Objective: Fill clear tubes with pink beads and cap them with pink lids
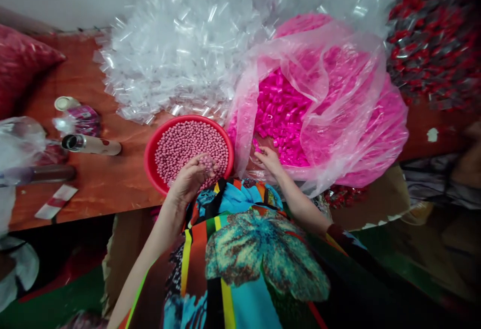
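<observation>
My left hand is over the near edge of a red bowl full of small round pink beads. Its curled fingers hold a small clear container with pink beads showing through; the exact shape is partly hidden by the fingers. Right of the bowl, my right hand pinches a bright pink plastic cap at the mouth of a large clear plastic bag. Many loose pink caps fill the bag's opening.
A large heap of clear plastic tubes lies behind the bowl. Red and clear pieces are piled at the far right. On the orange tabletop at left lie a flask, a dark bottle and a red-and-white card.
</observation>
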`<state>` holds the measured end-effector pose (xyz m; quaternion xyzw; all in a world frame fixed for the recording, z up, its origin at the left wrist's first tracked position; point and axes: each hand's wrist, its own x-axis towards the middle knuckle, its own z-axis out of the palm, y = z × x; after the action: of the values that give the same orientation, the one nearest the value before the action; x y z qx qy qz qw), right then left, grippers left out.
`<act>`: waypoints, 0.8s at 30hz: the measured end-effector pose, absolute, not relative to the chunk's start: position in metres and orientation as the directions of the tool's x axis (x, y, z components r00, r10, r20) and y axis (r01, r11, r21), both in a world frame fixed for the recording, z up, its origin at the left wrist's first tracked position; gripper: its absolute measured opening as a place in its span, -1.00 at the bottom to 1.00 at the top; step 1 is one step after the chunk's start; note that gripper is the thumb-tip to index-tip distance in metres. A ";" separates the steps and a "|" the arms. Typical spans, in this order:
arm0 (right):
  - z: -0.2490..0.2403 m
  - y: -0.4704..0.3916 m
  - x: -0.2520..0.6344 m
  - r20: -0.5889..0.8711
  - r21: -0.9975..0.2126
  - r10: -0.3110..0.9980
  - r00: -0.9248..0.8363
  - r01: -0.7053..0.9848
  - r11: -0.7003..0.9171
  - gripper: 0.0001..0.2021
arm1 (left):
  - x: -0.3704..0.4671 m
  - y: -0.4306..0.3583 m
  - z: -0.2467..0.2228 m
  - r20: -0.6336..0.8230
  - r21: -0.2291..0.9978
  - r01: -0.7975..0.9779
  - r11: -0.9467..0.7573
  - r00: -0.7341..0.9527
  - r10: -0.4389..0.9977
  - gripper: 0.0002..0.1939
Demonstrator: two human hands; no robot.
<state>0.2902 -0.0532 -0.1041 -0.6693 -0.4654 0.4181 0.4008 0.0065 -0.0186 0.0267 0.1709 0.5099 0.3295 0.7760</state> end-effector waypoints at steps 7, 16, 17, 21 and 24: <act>-0.050 -0.050 0.278 -0.381 -0.924 0.905 0.189 -0.060 -0.377 -0.60 | 0.009 -0.023 0.031 -0.641 0.607 -0.373 0.702 0.293 0.709 -0.60; 0.007 -0.022 0.208 -0.160 -0.987 0.972 -0.174 0.061 -0.151 -0.60 | 0.002 -0.043 0.034 -0.527 0.674 -0.459 0.579 0.250 0.812 -0.63; 0.010 -0.019 0.202 -0.144 -0.988 0.972 -0.185 0.074 -0.132 -0.59 | 0.000 -0.044 0.034 -0.525 0.684 -0.450 0.574 0.242 0.816 -0.66; 0.015 -0.013 0.183 -0.113 -0.989 0.969 -0.218 0.116 -0.089 -0.66 | -0.007 -0.049 0.030 -0.543 0.685 -0.424 0.593 0.246 0.803 -0.70; 0.017 -0.013 0.176 -0.046 -0.980 0.958 -0.284 0.200 0.012 -0.78 | -0.012 -0.050 0.027 -0.519 0.687 -0.443 0.576 0.256 0.816 -0.75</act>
<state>0.1760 -0.0129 0.0172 -0.4740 -0.6108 0.5188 0.3649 -0.0118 -0.0504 0.0269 0.2069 0.4506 0.4113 0.7648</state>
